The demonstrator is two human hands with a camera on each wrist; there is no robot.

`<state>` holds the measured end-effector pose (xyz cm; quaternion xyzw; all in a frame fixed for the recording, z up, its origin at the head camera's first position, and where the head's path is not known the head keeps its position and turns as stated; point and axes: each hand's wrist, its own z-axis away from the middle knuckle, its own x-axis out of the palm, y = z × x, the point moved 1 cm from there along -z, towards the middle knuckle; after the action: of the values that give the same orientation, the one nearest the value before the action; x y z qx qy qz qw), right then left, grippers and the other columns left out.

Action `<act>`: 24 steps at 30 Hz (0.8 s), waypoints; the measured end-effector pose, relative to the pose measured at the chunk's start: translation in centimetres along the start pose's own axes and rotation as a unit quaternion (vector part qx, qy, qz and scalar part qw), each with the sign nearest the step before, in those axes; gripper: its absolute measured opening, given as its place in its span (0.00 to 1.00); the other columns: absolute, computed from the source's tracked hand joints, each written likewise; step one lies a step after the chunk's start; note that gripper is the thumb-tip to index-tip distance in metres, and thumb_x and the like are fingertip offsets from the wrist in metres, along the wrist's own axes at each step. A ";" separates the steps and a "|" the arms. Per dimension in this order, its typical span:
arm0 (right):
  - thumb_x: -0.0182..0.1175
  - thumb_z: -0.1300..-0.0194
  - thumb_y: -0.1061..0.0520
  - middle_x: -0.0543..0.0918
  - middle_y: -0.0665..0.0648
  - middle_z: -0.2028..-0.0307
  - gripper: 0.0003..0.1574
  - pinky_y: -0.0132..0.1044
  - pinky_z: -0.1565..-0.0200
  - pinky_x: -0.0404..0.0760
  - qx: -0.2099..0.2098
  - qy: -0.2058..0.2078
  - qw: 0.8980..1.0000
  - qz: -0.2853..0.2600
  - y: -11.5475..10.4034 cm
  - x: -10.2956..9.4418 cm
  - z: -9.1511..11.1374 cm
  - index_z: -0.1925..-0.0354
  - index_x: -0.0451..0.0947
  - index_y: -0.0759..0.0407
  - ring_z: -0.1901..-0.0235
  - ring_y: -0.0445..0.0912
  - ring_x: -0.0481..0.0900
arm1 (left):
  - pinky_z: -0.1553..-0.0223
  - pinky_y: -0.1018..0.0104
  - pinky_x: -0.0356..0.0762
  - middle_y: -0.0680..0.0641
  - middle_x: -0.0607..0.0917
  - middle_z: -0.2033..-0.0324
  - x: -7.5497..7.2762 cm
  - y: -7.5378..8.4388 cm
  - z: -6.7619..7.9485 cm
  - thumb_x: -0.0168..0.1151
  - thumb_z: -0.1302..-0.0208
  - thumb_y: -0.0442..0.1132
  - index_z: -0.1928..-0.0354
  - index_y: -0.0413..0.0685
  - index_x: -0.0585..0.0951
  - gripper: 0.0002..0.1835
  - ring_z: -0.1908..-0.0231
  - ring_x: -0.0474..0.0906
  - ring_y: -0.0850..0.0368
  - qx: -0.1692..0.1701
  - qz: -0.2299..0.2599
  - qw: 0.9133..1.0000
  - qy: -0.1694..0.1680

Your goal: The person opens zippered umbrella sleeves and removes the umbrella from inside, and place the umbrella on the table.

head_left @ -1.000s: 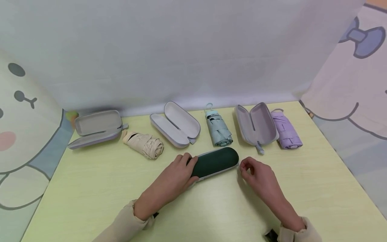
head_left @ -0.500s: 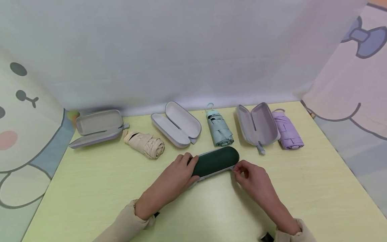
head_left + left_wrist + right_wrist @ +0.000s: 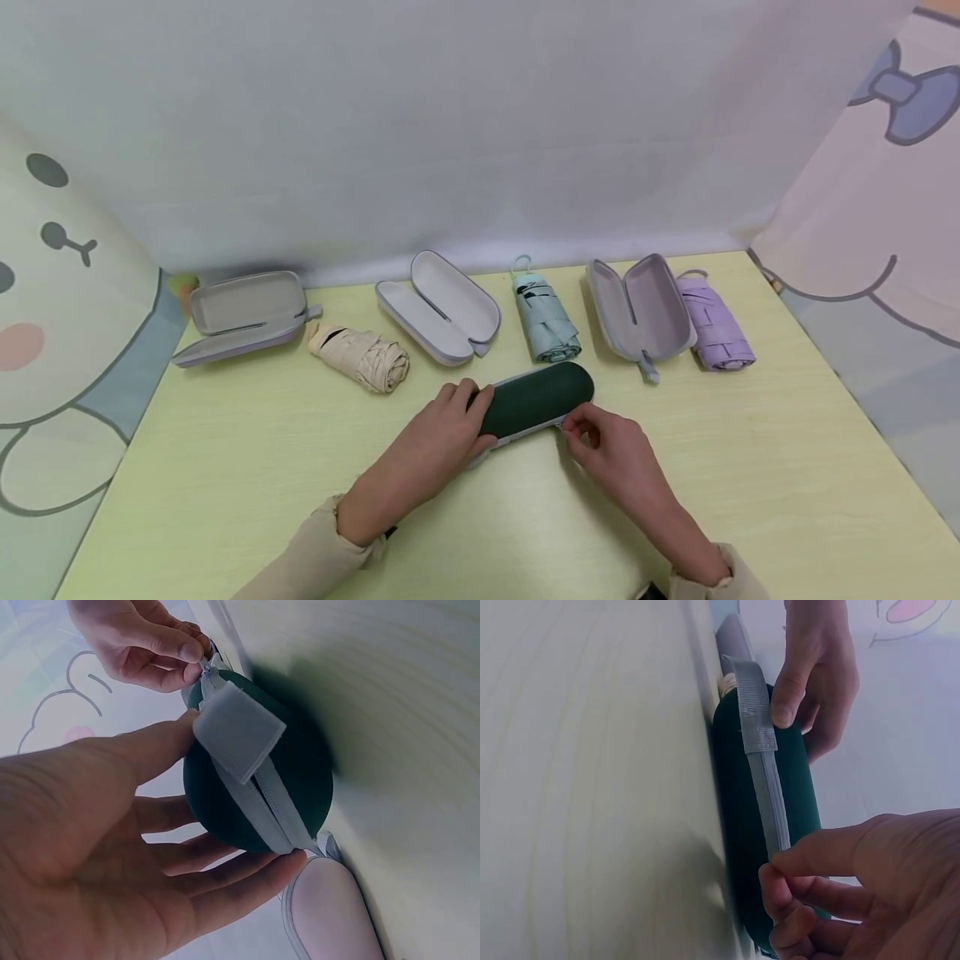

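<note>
A dark green zippered case (image 3: 536, 400) lies slanted in the middle of the table. My left hand (image 3: 431, 442) grips its left end, thumb on the near side and fingers over the far side. At the near edge, close to the right end, my right hand (image 3: 618, 446) pinches the zipper pull, which its fingertips mostly hide. A grey zipper (image 3: 769, 802) runs along the case's side in the right wrist view. In the left wrist view a grey fabric tab (image 3: 240, 731) stands out at the held end.
Behind the case, three open lilac-grey cases (image 3: 438, 308) alternate with folded umbrellas: beige (image 3: 360, 358), pale teal (image 3: 547, 321) and purple (image 3: 714, 325). A white cloth (image 3: 450, 125) hangs along the table's back edge.
My right hand has moved left from the case's right end along its near edge, drawing the zipper pull along. The left hand and the case stay in place.
</note>
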<state>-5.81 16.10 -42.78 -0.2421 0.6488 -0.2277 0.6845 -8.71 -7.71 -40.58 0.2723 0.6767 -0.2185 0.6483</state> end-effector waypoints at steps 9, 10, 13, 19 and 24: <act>0.66 0.42 0.60 0.77 0.43 0.78 0.06 0.28 0.73 0.66 -0.005 0.004 1.000 -0.001 -0.3 0.4 0.2 0.69 0.81 0.48 0.77 0.38 0.67 | 0.53 0.64 0.82 0.43 0.77 0.49 0.0 0.0 0.0 0.60 0.32 0.56 0.35 0.41 0.72 0.32 0.50 0.78 0.50 0.003 -0.003 1.000 0.008; 0.67 0.42 0.60 0.77 0.43 0.78 0.06 0.28 0.73 0.66 -0.006 0.005 1.000 0.000 -0.3 0.4 0.2 0.69 0.81 0.48 0.77 0.38 0.67 | 0.53 0.64 0.82 0.43 0.77 0.49 0.0 0.0 0.0 0.60 0.32 0.56 0.36 0.41 0.72 0.32 0.51 0.78 0.50 0.004 -0.004 1.000 0.009; 0.67 0.42 0.60 0.77 0.43 0.78 0.06 0.28 0.73 0.67 -0.008 0.002 1.000 -0.003 -0.5 0.5 0.1 0.69 0.81 0.48 0.77 0.38 0.67 | 0.53 0.64 0.82 0.43 0.77 0.49 0.0 -0.1 0.0 0.60 0.32 0.56 0.35 0.41 0.72 0.32 0.51 0.78 0.50 0.004 -0.007 1.000 0.011; 0.67 0.41 0.60 0.76 0.42 0.78 0.07 0.28 0.72 0.67 -0.010 -0.010 1.000 -0.010 -0.9 0.8 0.2 0.68 0.81 0.47 0.78 0.37 0.67 | 0.53 0.64 0.82 0.43 0.77 0.48 0.0 -0.1 0.0 0.59 0.32 0.55 0.35 0.41 0.72 0.32 0.50 0.78 0.50 0.002 -0.001 1.000 0.007; 0.67 0.42 0.60 0.75 0.42 0.79 0.07 0.28 0.72 0.67 -0.016 -0.015 1.000 -0.012 -1.4 1.1 0.2 0.69 0.81 0.47 0.78 0.37 0.67 | 0.53 0.65 0.82 0.43 0.77 0.48 0.0 -0.1 0.0 0.59 0.32 0.55 0.34 0.41 0.71 0.32 0.50 0.78 0.51 0.002 -0.004 1.000 0.007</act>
<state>-5.51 14.33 -42.80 -0.2645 0.6391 -0.2221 0.6872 -8.77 -7.78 -40.60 0.2726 0.6817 -0.2203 0.6422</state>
